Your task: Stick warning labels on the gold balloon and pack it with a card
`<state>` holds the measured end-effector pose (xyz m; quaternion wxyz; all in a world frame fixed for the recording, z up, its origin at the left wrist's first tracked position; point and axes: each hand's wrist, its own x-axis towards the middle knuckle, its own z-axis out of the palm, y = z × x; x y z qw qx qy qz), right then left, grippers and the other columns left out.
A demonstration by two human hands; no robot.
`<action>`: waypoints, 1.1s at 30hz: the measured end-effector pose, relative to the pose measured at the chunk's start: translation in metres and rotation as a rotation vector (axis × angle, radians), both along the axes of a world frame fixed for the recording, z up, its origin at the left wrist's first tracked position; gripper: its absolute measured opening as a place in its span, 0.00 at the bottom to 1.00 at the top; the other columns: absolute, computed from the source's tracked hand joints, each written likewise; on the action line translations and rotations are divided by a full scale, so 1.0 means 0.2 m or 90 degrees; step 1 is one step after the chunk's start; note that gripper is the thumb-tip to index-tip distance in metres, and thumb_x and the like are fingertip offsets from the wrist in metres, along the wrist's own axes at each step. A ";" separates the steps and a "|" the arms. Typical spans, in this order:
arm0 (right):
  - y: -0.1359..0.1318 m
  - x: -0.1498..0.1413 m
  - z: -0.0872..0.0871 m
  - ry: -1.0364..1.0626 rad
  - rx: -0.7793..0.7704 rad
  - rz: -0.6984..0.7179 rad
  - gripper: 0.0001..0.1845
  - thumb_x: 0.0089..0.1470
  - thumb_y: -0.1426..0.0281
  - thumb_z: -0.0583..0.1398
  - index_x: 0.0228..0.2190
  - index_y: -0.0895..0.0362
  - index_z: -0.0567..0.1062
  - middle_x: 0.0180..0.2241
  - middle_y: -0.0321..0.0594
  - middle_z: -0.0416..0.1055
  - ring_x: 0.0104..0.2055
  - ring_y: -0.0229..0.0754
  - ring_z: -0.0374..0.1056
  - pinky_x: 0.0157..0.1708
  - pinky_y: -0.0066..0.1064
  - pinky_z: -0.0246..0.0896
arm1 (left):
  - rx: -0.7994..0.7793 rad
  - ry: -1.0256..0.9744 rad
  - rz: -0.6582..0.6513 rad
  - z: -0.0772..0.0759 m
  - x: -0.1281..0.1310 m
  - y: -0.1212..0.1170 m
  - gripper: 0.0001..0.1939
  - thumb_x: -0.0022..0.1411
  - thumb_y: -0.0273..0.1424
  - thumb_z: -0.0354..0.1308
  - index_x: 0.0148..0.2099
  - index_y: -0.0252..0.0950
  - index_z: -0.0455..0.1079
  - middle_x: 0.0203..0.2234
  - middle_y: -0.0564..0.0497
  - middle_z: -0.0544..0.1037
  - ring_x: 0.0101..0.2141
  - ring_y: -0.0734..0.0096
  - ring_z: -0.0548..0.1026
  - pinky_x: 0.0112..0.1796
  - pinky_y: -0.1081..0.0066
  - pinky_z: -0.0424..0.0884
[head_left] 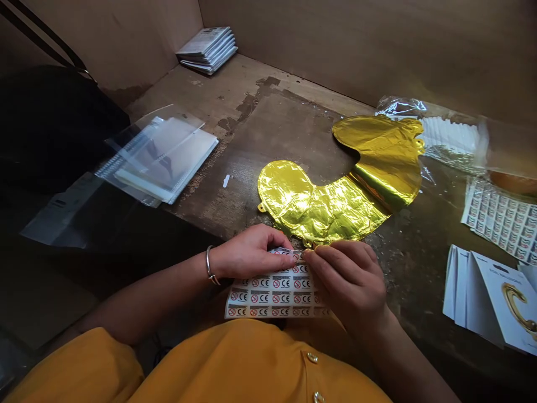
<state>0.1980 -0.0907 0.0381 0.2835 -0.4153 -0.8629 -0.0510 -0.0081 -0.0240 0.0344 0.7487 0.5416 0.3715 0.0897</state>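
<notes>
My left hand [251, 253] presses on the top edge of a white sheet of small printed warning stickers [277, 296], which carry CE marks and prohibition symbols. My right hand [349, 282] has its fingertips pinched at the sheet's upper right part, and the thumb is hidden behind the fingers. Just beyond the fingers lies a flat, curved gold foil balloon [335, 193], and its lower edge nearly touches my right hand. A bracelet circles my left wrist.
The worn wooden table [268, 129] has board walls behind it. Clear plastic bags [159, 159] lie at the left, near a black bag [50, 123]. Stacked printed cards [206, 50] stand at the back. At the right are a wrapped white stack [448, 134], another sticker sheet [499, 218] and folded balloon cards [490, 296].
</notes>
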 end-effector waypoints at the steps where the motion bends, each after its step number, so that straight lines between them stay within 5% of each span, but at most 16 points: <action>1: 0.00 0.00 0.00 -0.004 0.002 0.008 0.16 0.52 0.73 0.61 0.45 0.51 0.73 0.37 0.38 0.77 0.39 0.45 0.68 0.38 0.38 0.60 | -0.009 -0.004 0.001 0.00 0.00 0.00 0.10 0.55 0.35 0.61 0.34 0.31 0.72 0.24 0.53 0.74 0.23 0.78 0.68 0.26 0.77 0.63; 8: 0.01 -0.02 0.06 0.078 -0.126 -0.028 0.09 0.53 0.77 0.60 0.37 0.54 0.73 0.33 0.39 0.73 0.35 0.41 0.65 0.37 0.35 0.63 | -0.026 0.004 0.006 -0.02 -0.01 0.01 0.13 0.55 0.37 0.62 0.34 0.31 0.72 0.24 0.53 0.73 0.22 0.78 0.68 0.25 0.76 0.63; 15: 0.03 -0.03 0.06 0.027 -0.155 -0.084 0.12 0.53 0.73 0.61 0.41 0.54 0.76 0.36 0.41 0.74 0.38 0.45 0.66 0.40 0.39 0.64 | -0.042 0.000 0.018 -0.01 -0.01 0.00 0.12 0.54 0.36 0.62 0.33 0.31 0.72 0.23 0.54 0.73 0.22 0.79 0.67 0.24 0.77 0.63; 33: 0.00 -0.01 0.03 -0.070 0.044 0.024 0.12 0.54 0.74 0.60 0.42 0.52 0.74 0.37 0.39 0.77 0.37 0.43 0.68 0.40 0.37 0.61 | -0.136 -0.015 0.051 -0.01 0.00 0.00 0.10 0.55 0.33 0.62 0.32 0.30 0.70 0.21 0.55 0.72 0.20 0.82 0.66 0.24 0.78 0.62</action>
